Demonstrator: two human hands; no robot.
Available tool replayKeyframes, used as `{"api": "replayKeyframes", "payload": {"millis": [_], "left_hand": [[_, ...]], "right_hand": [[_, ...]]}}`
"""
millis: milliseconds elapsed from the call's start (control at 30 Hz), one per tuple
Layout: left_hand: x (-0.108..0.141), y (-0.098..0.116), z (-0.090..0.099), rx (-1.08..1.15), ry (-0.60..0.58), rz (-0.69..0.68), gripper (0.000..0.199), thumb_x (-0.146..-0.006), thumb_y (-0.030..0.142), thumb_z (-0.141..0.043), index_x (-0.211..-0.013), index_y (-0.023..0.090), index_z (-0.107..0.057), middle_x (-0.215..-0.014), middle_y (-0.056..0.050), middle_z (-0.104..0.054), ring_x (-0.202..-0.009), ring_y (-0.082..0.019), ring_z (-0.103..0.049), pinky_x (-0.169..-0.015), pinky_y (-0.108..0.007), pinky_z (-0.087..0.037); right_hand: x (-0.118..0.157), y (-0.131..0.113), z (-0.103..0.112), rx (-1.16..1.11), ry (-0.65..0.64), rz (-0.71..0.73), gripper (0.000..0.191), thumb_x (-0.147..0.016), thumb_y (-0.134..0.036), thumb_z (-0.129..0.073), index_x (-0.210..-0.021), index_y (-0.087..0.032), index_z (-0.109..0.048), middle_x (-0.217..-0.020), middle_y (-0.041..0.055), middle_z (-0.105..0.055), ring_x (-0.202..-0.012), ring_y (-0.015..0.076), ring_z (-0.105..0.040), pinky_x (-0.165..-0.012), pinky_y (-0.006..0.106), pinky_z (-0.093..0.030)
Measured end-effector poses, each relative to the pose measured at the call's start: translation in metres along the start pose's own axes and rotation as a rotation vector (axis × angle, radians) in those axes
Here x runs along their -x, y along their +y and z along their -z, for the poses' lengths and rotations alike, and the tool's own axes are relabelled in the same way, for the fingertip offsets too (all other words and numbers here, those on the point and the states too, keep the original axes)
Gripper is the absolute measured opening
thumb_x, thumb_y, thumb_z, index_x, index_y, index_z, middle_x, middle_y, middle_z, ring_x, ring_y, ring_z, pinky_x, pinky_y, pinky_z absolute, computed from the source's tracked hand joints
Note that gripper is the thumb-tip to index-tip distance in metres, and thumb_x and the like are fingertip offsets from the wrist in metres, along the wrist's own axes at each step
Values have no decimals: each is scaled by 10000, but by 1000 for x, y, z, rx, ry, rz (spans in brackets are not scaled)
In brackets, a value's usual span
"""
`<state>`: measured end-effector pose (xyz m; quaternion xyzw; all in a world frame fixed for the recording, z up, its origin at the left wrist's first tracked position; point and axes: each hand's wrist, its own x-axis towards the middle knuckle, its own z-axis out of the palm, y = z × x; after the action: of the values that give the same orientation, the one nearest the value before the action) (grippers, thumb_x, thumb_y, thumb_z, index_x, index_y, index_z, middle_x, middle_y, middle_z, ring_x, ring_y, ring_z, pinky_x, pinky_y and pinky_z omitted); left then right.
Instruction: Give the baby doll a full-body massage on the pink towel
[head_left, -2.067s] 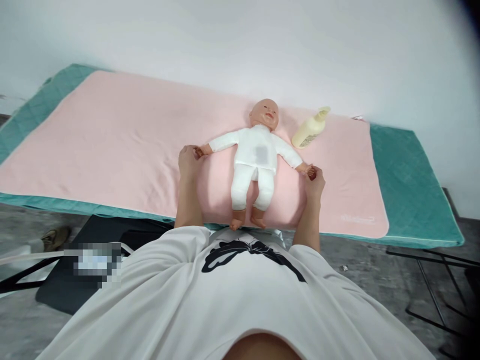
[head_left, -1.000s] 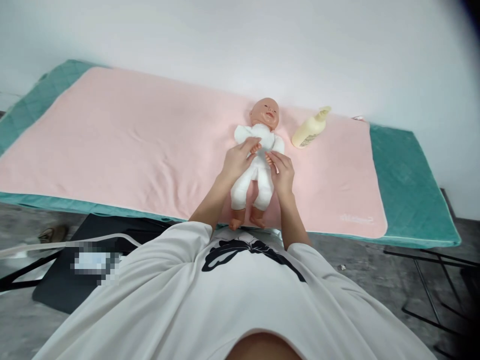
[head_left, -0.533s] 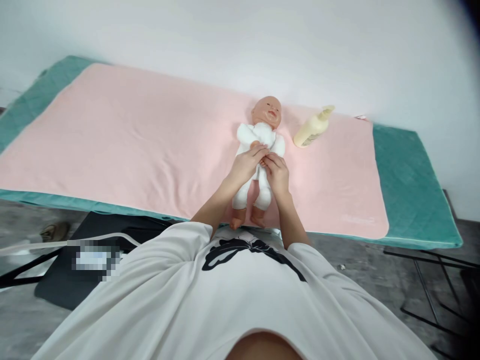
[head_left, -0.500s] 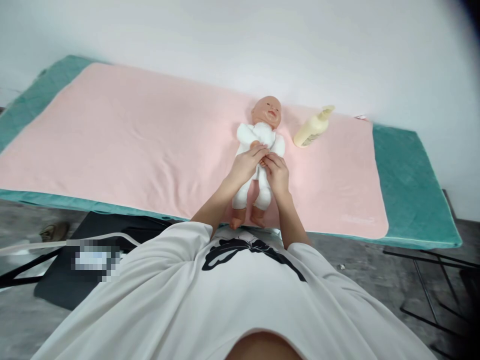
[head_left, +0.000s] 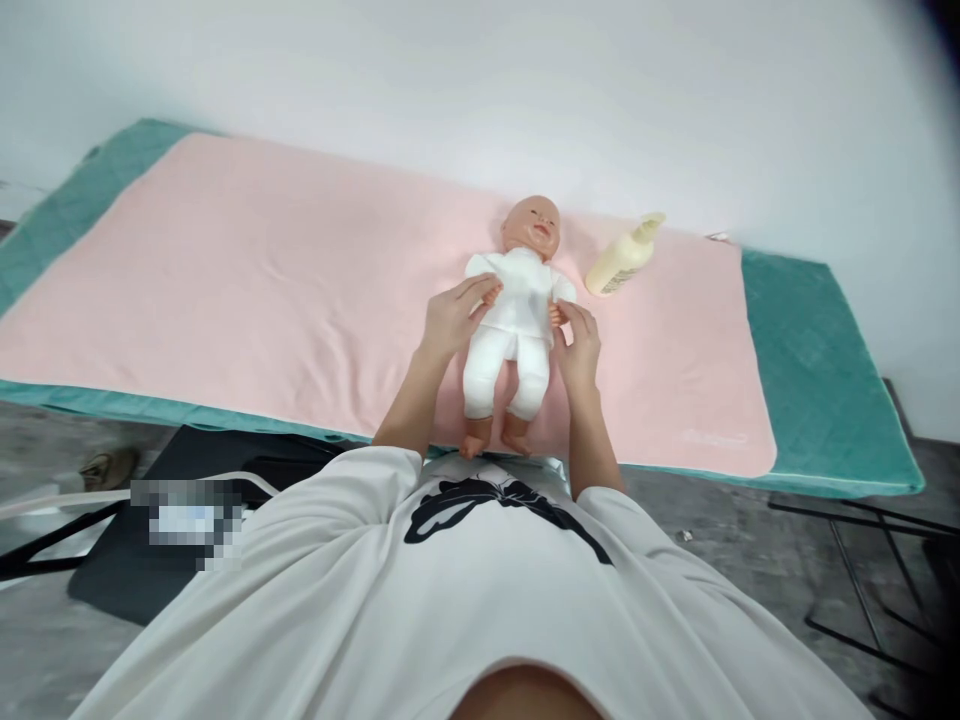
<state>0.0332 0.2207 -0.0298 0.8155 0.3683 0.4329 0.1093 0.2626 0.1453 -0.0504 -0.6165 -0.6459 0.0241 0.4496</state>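
Observation:
A baby doll [head_left: 523,300] in a white top and white trousers lies on its back, head away from me and bare feet towards me. My left hand [head_left: 454,315] is closed round the doll's hand on the left side of the picture. With my right hand [head_left: 579,342] I grip the doll's other hand at the opposite side of its body. Both doll arms are spread out from the chest, and the white top shows between them. A pale yellow pump bottle [head_left: 619,262] leans at a slant just right of the doll's shoulder.
Under the doll is a pink mat [head_left: 247,270] on a teal padded table cover [head_left: 814,370], with a white wall [head_left: 480,90] behind. Below left is a black chair [head_left: 142,560]; black metal legs [head_left: 855,580] stand at lower right on the grey floor.
My hands have moved apart, carrying the doll's hands from the middle of its chest out to its sides. The bottle has stayed in place.

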Motion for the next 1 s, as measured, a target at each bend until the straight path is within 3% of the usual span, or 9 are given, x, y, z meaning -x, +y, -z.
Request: {"api": "replayKeyframes", "payload": {"millis": [333,533,667,800,1000], "left_hand": [[18,-32,28,-61,125,288,355,-913,330,-591,-1254,230,-609,-1271,-76,-658,-1190,-201,-625,-994,-306,-521],[31,-66,39,-49,130,457,453,-870,279,-636,-1306,188,-557,-1265,-105,-629,-1154,-193,-616,-1000,-321,-507],[43,-86,44,-73,74,596,444,-837,281,-678,-1263,198,-582,-1239,-99,-645,-1156,-219,-610,-1027,-377,-475],[49,-91,45,-108,15,684,436,-775,278,-705,-1199,224,-621,-1260,-101,-647,-1172,-281,-601,-1026,-426,-465],[49,-92,47,-167,-74,705,322,-741,245,-683,-1059,211,-645,-1094,-106,-683,-1066,-298,-589,-990,-456,-459]], "right_hand": [[5,38,22,-128,164,-217,492,-918,-438,-535,-1361,-225,-522,-1264,110,-578,-1198,218,-597,-960,399,-579],[15,65,38,-140,189,-398,542,-808,-370,-652,-1318,-214,-550,-1290,116,-614,-1112,217,-645,-907,391,-593],[25,77,47,-135,174,-517,548,-763,-278,-667,-1297,-201,-573,-1263,115,-657,-1066,205,-669,-941,394,-573],[32,85,51,-138,145,-565,552,-758,-235,-647,-1300,-151,-580,-1255,148,-668,-1124,223,-660,-1002,407,-534],[35,95,54,100,72,-498,420,-757,-309,-668,-1133,-121,-680,-1078,160,-717,-1016,277,-650,-997,520,-504]]}}
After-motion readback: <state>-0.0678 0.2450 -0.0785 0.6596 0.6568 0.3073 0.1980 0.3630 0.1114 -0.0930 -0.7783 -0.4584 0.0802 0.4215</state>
